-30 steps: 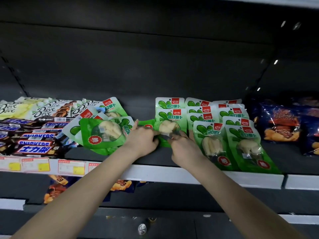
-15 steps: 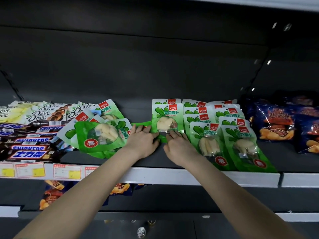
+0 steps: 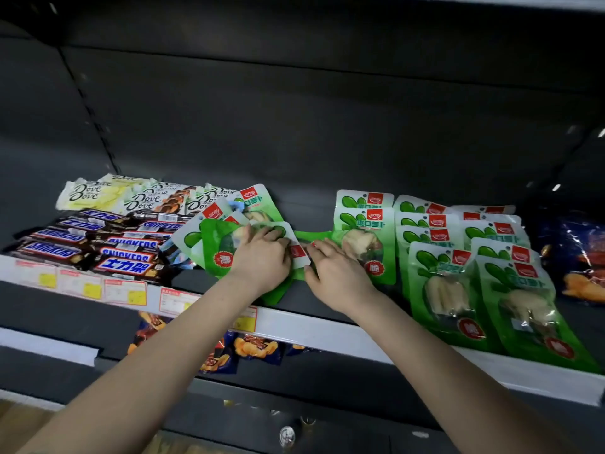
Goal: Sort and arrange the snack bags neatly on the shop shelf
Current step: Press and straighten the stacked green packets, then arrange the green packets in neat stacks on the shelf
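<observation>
Green snack bags lie on a dark shop shelf (image 3: 327, 329). A loose, crooked pile of them (image 3: 212, 247) sits left of centre. My left hand (image 3: 262, 260) lies on the top bag of that pile, which is turned sideways, with fingers curled over its right edge. My right hand (image 3: 340, 276) rests just to the right, its fingers reaching left onto that bag's corner and a flat green bag (image 3: 311, 235) underneath. Right of my hands, more green bags stand in neat overlapping columns (image 3: 438, 283), the nearest column (image 3: 363, 234) beside my right hand.
Snickers bars (image 3: 124, 253) and Dove bars (image 3: 98, 194) fill the shelf's left end, touching the loose pile. Dark blue snack bags (image 3: 576, 257) lie at the far right. Price tags line the shelf's front rail. More blue bags (image 3: 255, 348) lie on the shelf below.
My left hand slid up onto the sideways bag of the loose pile. My right hand left the nearest column's bag and moved left until it meets the left hand.
</observation>
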